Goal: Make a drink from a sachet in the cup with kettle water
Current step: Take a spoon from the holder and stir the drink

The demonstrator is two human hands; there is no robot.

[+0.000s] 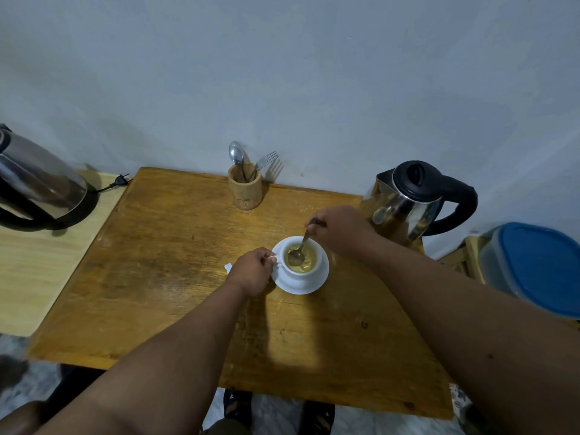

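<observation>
Cup, white on its saucer, holds pale yellow-green liquid; left hand pinches its handle, right hand grips the dipped spoon.

the cup stands on a saucer mid-table, a spoon in it; holder behind, kettle at the right rear

Left kettle: cut off by the left edge.
Blue-lidded tub: cut off by the right edge.
Cup handle: mostly hidden under the left hand.
Sachet: only a white corner shows behind that hand.
Spoon: handle top hidden in the right hand.
</observation>
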